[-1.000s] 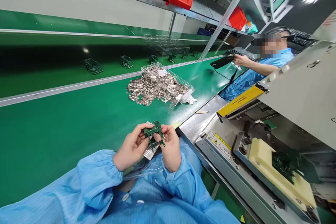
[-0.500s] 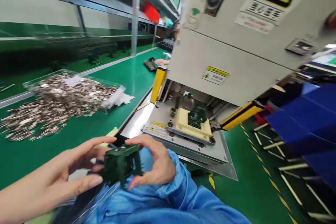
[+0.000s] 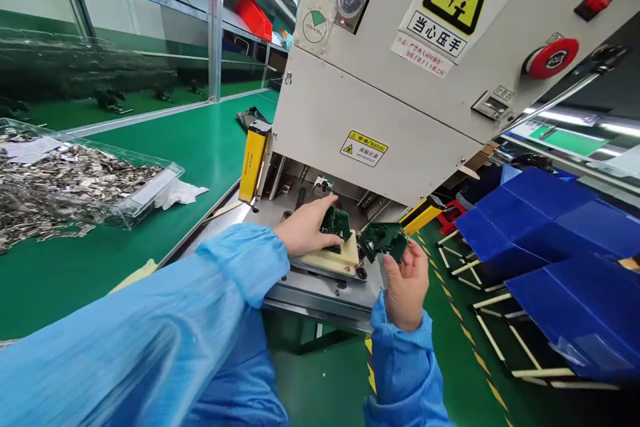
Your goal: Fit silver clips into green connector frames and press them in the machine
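Observation:
My left hand (image 3: 310,225) reaches into the press opening, its thumb and fingers closed around a dark green plastic part (image 3: 336,223). That part sits on the cream fixture block (image 3: 350,253), partly covered by my fingers. To the right of the block, my right hand (image 3: 407,280) pinches a second green plastic housing (image 3: 384,240) by its right end, held in the air and tilted. The press (image 3: 325,107) rises above both hands, with its metal base plate (image 3: 320,287) below the block.
Yellow guards (image 3: 253,163) flank the press opening. On the left of the green bench (image 3: 215,147), a clear tray (image 3: 150,193) holds many small metal pieces, with more spilled beside it. Blue bins (image 3: 550,213) stand on racks at the right. A red stop button (image 3: 553,59) is on the press.
Both hands have moved from near my body to the press. My left hand has let go of the held housing and taken hold of the part on the block. The view has shifted right.

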`<state>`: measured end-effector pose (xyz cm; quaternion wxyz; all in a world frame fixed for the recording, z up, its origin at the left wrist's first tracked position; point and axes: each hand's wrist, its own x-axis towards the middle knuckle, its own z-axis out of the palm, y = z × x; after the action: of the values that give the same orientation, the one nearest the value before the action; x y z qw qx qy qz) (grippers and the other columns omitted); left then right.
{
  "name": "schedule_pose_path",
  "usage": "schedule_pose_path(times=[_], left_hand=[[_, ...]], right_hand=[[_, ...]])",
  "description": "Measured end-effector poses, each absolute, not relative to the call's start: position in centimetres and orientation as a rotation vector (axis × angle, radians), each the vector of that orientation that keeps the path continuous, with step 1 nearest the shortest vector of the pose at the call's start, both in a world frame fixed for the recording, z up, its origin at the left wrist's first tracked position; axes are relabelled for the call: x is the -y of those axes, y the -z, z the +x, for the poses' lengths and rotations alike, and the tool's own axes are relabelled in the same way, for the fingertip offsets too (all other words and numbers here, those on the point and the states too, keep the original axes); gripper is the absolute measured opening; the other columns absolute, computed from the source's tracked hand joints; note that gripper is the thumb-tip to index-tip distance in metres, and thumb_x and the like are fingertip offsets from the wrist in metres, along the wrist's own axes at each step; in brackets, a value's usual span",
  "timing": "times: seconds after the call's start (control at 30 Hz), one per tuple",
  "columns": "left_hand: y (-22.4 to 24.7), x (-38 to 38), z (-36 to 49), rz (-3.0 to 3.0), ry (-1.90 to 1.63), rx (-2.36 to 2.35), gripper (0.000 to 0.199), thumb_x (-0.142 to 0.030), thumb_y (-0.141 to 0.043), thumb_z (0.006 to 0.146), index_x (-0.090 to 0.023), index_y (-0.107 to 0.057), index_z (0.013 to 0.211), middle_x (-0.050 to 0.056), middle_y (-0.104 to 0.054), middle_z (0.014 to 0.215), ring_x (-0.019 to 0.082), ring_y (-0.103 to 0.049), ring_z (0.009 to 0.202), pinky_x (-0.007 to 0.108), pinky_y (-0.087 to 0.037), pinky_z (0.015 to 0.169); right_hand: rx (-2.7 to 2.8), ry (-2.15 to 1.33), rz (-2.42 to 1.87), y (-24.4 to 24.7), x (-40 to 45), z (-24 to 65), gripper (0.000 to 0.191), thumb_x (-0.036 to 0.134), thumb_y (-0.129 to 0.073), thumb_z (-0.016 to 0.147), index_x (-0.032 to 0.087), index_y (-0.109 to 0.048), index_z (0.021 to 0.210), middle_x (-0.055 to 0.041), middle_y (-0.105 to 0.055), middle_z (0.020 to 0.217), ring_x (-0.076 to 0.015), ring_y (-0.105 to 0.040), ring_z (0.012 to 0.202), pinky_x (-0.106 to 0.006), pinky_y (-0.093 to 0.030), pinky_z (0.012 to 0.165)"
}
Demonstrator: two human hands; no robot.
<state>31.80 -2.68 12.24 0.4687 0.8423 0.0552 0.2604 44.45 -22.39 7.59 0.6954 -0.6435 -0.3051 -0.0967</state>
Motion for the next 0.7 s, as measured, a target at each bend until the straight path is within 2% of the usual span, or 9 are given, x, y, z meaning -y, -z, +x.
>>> schedule_pose_path(times=[0.1, 0.2, 0.3, 0.4, 0.47, 0.53, 0.6, 0.7], left_hand=[[-13.1, 2.4, 29.5, 1.899, -0.692, -0.145, 0.081, -0.028, -0.081, 0.063, -0.018, -0.047, 0.136, 0.016, -0.058, 0.132, 0.032, -0.060, 0.116, 0.047, -0.049, 0.100], [-13.4, 1.5, 24.1, 1.828, -0.655, -0.239, 0.073, -0.031, -0.082, 0.061, -0.021, -0.056, 0.128, 0.011, -0.063, 0.126, 0.030, -0.064, 0.110, 0.043, -0.053, 0.096], [-12.2, 0.1, 17.6, 1.873, -0.551, -0.422, 0.064, -0.029, -0.082, 0.061, -0.029, -0.060, 0.122, 0.004, -0.066, 0.122, 0.029, -0.065, 0.107, 0.038, -0.057, 0.090], [-10.3, -1.2, 12.1, 1.906, -0.438, -0.623, 0.060, -0.033, -0.080, 0.063, -0.040, -0.060, 0.119, -0.005, -0.067, 0.121, 0.030, -0.064, 0.109, 0.042, -0.058, 0.085], [-9.3, -1.7, 9.8, 1.922, -0.356, -0.669, 0.057, -0.036, -0.079, 0.065, -0.045, -0.059, 0.118, -0.009, -0.067, 0.121, 0.031, -0.062, 0.113, 0.047, -0.055, 0.087], [-8.4, -2.0, 8.8, 1.946, -0.293, -0.685, 0.053, -0.038, -0.076, 0.068, -0.045, -0.060, 0.118, -0.007, -0.063, 0.128, 0.032, -0.056, 0.122, 0.049, -0.050, 0.094], [-7.7, -2.1, 8.9, 1.954, -0.256, -0.696, 0.050, -0.039, -0.076, 0.069, -0.040, -0.062, 0.117, -0.001, -0.051, 0.142, 0.033, -0.048, 0.129, 0.048, -0.045, 0.101], [-6.6, -2.6, 10.0, 1.949, -0.233, -0.650, 0.058, -0.039, -0.081, 0.060, -0.030, -0.066, 0.115, 0.009, -0.040, 0.150, 0.037, -0.042, 0.134, 0.048, -0.040, 0.105]], right_hand=[[0.862, 0.150, -1.512, -8.9, 20.4, 44.7, 0.062, 0.040, -0.079, 0.070, 0.019, -0.050, 0.120, -0.0135, -0.063, 0.115, -0.0263, -0.061, 0.106, -0.039, -0.051, 0.085], [1.079, 0.148, -1.646, -10.2, 18.2, 44.8, 0.062, 0.042, -0.080, 0.069, 0.021, -0.052, 0.121, -0.0116, -0.063, 0.116, -0.0272, -0.060, 0.107, -0.038, -0.051, 0.082], [1.269, 0.049, -1.740, -11.2, 16.8, 44.7, 0.059, 0.044, -0.079, 0.068, 0.022, -0.056, 0.118, -0.0077, -0.068, 0.107, -0.0259, -0.063, 0.102, -0.039, -0.050, 0.085], [1.307, -0.116, -1.768, -11.5, 16.2, 44.6, 0.053, 0.044, -0.078, 0.070, 0.022, -0.058, 0.113, -0.0054, -0.071, 0.096, -0.0248, -0.066, 0.094, -0.040, -0.050, 0.086], [1.291, -0.172, -1.763, -11.3, 16.4, 44.5, 0.056, 0.045, -0.077, 0.070, 0.022, -0.057, 0.118, -0.0068, -0.071, 0.102, -0.0260, -0.065, 0.100, -0.042, -0.048, 0.090], [1.267, -0.113, -1.777, -10.5, 17.4, 44.6, 0.063, 0.047, -0.075, 0.072, 0.023, -0.053, 0.126, -0.0095, -0.065, 0.118, -0.0278, -0.059, 0.113, -0.045, -0.043, 0.098], [1.155, 0.094, -1.836, -9.1, 19.5, 44.9, 0.066, 0.052, -0.069, 0.075, 0.022, -0.050, 0.132, -0.0114, -0.057, 0.131, -0.0292, -0.052, 0.122, -0.047, -0.040, 0.101], [0.707, 0.421, -2.016, -6.0, 24.3, 45.8, 0.070, 0.062, -0.060, 0.077, 0.017, -0.052, 0.130, -0.0169, -0.059, 0.126, -0.0326, -0.057, 0.111, -0.051, -0.043, 0.093]])
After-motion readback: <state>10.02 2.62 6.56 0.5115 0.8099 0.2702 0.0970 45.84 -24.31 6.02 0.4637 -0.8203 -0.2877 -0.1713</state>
